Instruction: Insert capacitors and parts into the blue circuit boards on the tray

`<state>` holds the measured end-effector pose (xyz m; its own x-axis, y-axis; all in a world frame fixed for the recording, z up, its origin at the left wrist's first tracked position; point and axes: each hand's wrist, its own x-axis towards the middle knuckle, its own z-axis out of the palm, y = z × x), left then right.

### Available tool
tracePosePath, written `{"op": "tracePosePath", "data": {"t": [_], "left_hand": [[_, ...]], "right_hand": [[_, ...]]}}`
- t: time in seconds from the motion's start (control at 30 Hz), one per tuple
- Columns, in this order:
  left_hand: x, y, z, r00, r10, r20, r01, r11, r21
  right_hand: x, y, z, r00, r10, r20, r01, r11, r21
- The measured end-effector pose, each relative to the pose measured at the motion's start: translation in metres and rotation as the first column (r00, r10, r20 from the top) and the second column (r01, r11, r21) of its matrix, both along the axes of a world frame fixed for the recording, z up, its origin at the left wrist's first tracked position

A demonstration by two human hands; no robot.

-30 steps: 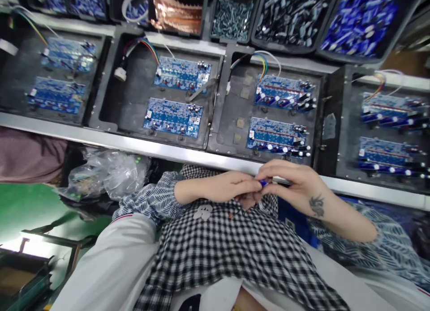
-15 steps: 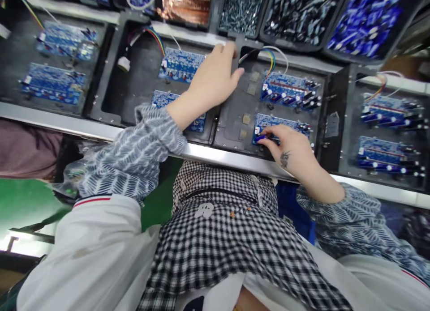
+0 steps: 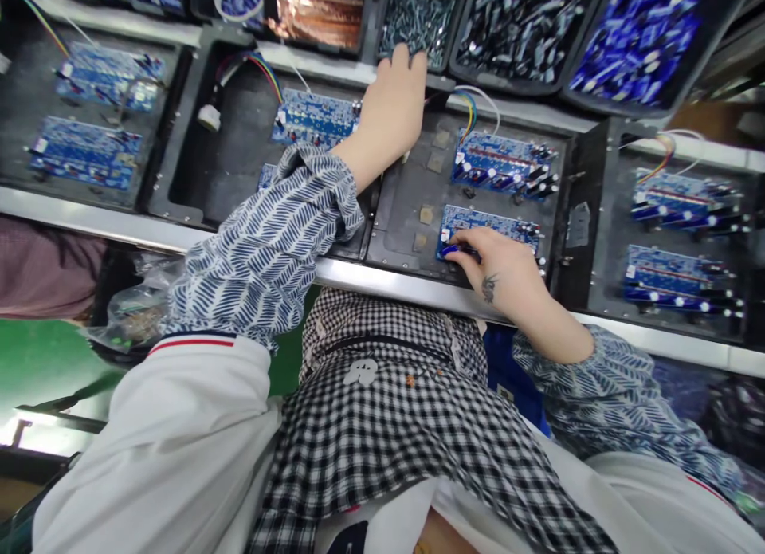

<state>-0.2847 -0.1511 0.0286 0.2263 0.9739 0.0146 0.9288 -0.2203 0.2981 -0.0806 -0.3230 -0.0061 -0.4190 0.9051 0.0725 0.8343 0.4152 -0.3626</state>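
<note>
My right hand rests on the near blue circuit board in the middle black tray. Its fingertips pinch a small blue component against the board's left end. My left hand is stretched far forward over the tray's back edge. Its fingertips reach into the bin of small grey screws; whether it holds any is hidden. A second blue board with coloured wires lies just beyond my right hand.
Further trays with pairs of blue boards sit at the left and right. Bins along the back hold copper parts, dark metal parts and blue parts. A metal rail runs along the front. Plastic bags lie lower left.
From being joined at my chest, my hands parted. The right one went to the near board with the blue component; the left one reached forward past the tray to the screw bin.
</note>
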Motion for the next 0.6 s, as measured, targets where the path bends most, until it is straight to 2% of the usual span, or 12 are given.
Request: {"op": "tracePosePath", "data": {"t": [0.17, 0.3, 0.43, 0.5, 0.6], "left_hand": [[-0.003, 0.000, 0.003, 1.000, 0.023, -0.018, -0.023, 0.999, -0.027], [-0.008, 0.000, 0.005, 1.000, 0.012, 0.012, -0.011, 1.000, -0.020], [-0.013, 0.000, 0.011, 0.999, -0.010, 0.049, 0.013, 0.998, -0.058], [-0.015, 0.002, 0.014, 0.993, 0.000, 0.115, 0.011, 0.995, -0.102], [-0.015, 0.008, 0.017, 0.982, 0.038, 0.184, -0.008, 0.987, -0.160]], "right_hand": [[-0.014, 0.000, 0.000, 0.997, 0.038, 0.067, -0.039, 0.999, 0.016], [-0.013, -0.013, 0.006, 0.995, 0.022, 0.099, -0.035, 0.991, 0.132], [0.033, -0.047, 0.020, 0.997, -0.070, 0.011, 0.065, 0.959, 0.277], [0.062, -0.068, 0.021, 0.994, -0.094, 0.064, 0.073, 0.957, 0.281], [0.089, -0.088, 0.011, 0.974, -0.102, 0.203, 0.048, 0.965, 0.258]]}}
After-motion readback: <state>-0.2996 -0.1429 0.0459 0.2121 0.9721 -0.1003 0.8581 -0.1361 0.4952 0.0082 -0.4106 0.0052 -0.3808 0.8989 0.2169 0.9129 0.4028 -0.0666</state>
